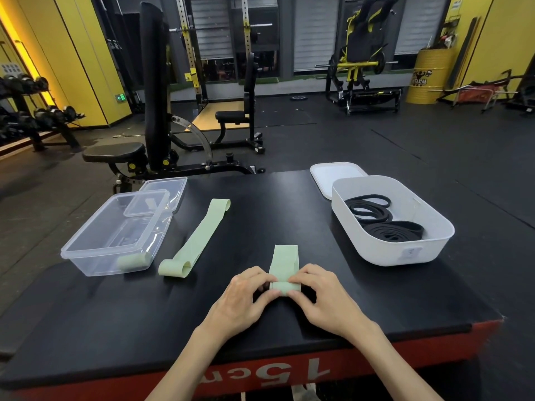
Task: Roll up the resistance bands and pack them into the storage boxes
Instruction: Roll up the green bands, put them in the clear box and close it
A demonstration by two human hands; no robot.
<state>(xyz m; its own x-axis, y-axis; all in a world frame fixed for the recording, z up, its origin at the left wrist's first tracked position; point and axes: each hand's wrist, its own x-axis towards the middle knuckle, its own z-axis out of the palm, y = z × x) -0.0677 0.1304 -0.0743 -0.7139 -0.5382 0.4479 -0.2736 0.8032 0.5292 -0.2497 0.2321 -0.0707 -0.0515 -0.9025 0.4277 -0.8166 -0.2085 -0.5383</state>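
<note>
Fingers (299,280) of left hand (246,301) and right hand (325,299): curled, pinching the rolled near end of a green band (285,263), one hand at each side of the roll. Unrolled remainder flat on the black tabletop (289,212), pointing away from the person.

Second green band (199,238): left of the first, well apart, laid out at a slant, both ends curled over.

Clear box (95,264): far left of the tabletop, holding one rolled green band (133,261) at its near right corner.

Clear lid (173,186): tilted, propped on the far rim of the clear box.

White tub (405,253): right side, holding coiled black bands (385,224).

White lid (333,175): flat, just behind the white tub.
</note>
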